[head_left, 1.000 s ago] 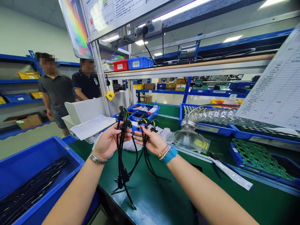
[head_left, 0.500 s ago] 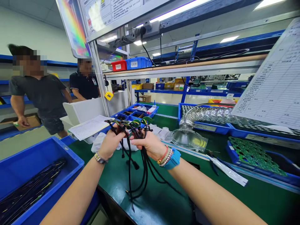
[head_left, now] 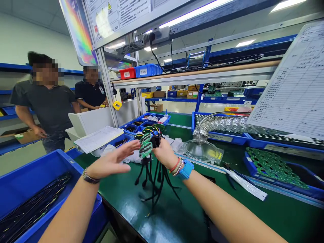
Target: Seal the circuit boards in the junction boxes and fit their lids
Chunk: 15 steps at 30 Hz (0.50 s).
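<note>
My right hand [head_left: 165, 153] is closed around a bundle of black cables [head_left: 154, 179] above the green work surface. Small round green circuit boards [head_left: 146, 145] with coloured wires are attached at the bundle's upper end. The cables hang down, and their lower ends are blurred. To the left, my left hand [head_left: 113, 160] holds nothing, its fingers stretched toward the boards and its thumb apart. A small gap seems to separate its fingertips from the nearest board.
At lower left, a blue bin [head_left: 76, 168] holds more black cables. A lamp-like clear funnel [head_left: 202, 150] on a foil duct stands right of my hands. Pliers [head_left: 230, 175] and a tray of green boards [head_left: 275, 167] lie further right. Two people [head_left: 48, 104] stand behind at left.
My left hand has let go of the cables and drawn back to the left, opening. The boards now stand out beside my right hand. The nearer person at left has shifted right.
</note>
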Motion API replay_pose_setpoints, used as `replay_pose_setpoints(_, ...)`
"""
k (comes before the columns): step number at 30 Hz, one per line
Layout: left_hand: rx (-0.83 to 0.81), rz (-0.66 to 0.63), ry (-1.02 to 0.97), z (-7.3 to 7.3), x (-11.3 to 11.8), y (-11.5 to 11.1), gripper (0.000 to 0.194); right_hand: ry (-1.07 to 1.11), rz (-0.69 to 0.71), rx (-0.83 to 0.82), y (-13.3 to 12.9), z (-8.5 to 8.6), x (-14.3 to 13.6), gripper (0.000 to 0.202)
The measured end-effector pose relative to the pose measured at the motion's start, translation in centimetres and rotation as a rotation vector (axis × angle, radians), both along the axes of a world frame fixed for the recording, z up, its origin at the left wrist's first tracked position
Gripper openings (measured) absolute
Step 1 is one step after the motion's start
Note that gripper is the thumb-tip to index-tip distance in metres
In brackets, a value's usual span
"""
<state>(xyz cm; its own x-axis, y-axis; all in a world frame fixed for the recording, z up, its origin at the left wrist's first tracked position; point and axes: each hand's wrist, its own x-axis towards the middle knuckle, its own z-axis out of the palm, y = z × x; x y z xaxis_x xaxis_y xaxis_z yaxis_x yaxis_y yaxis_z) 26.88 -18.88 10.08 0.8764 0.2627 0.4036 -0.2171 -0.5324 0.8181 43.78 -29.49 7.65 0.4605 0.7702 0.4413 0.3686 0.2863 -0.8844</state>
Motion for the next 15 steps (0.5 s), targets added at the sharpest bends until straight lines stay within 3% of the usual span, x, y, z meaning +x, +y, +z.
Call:
replay_pose_setpoints(3,-0.348,0.18,-0.116,0.9,-0.1,0.2,0.04,-0.265,-0.062,-0.027,0.3,0.0,0.3,0.028)
replay_pose_setpoints(5,-0.357,0.321,-0.093,0.9,0.8,-0.6,0.041,-0.413,-0.114,-0.11,0.5,-0.1,-0.1,0.034)
replay_pose_setpoints(8,-0.107,0.437,-0.043,0.3,2.5,-2.3,0.038,-0.547,-0.244,-0.245,0.8,-0.4,-1.1,0.04)
replay_pose_setpoints(11,0.133,0.537,-0.118,-0.7,3.6,-3.2,0.034,-0.567,-0.34,-0.311,1.1,-0.7,-1.7,0.041)
replay_pose_setpoints(15,0.395,0.641,-0.292,-1.9,4.7,-2.3,0.035,-0.419,-0.296,-0.265,1.5,-1.6,-2.6,0.035)
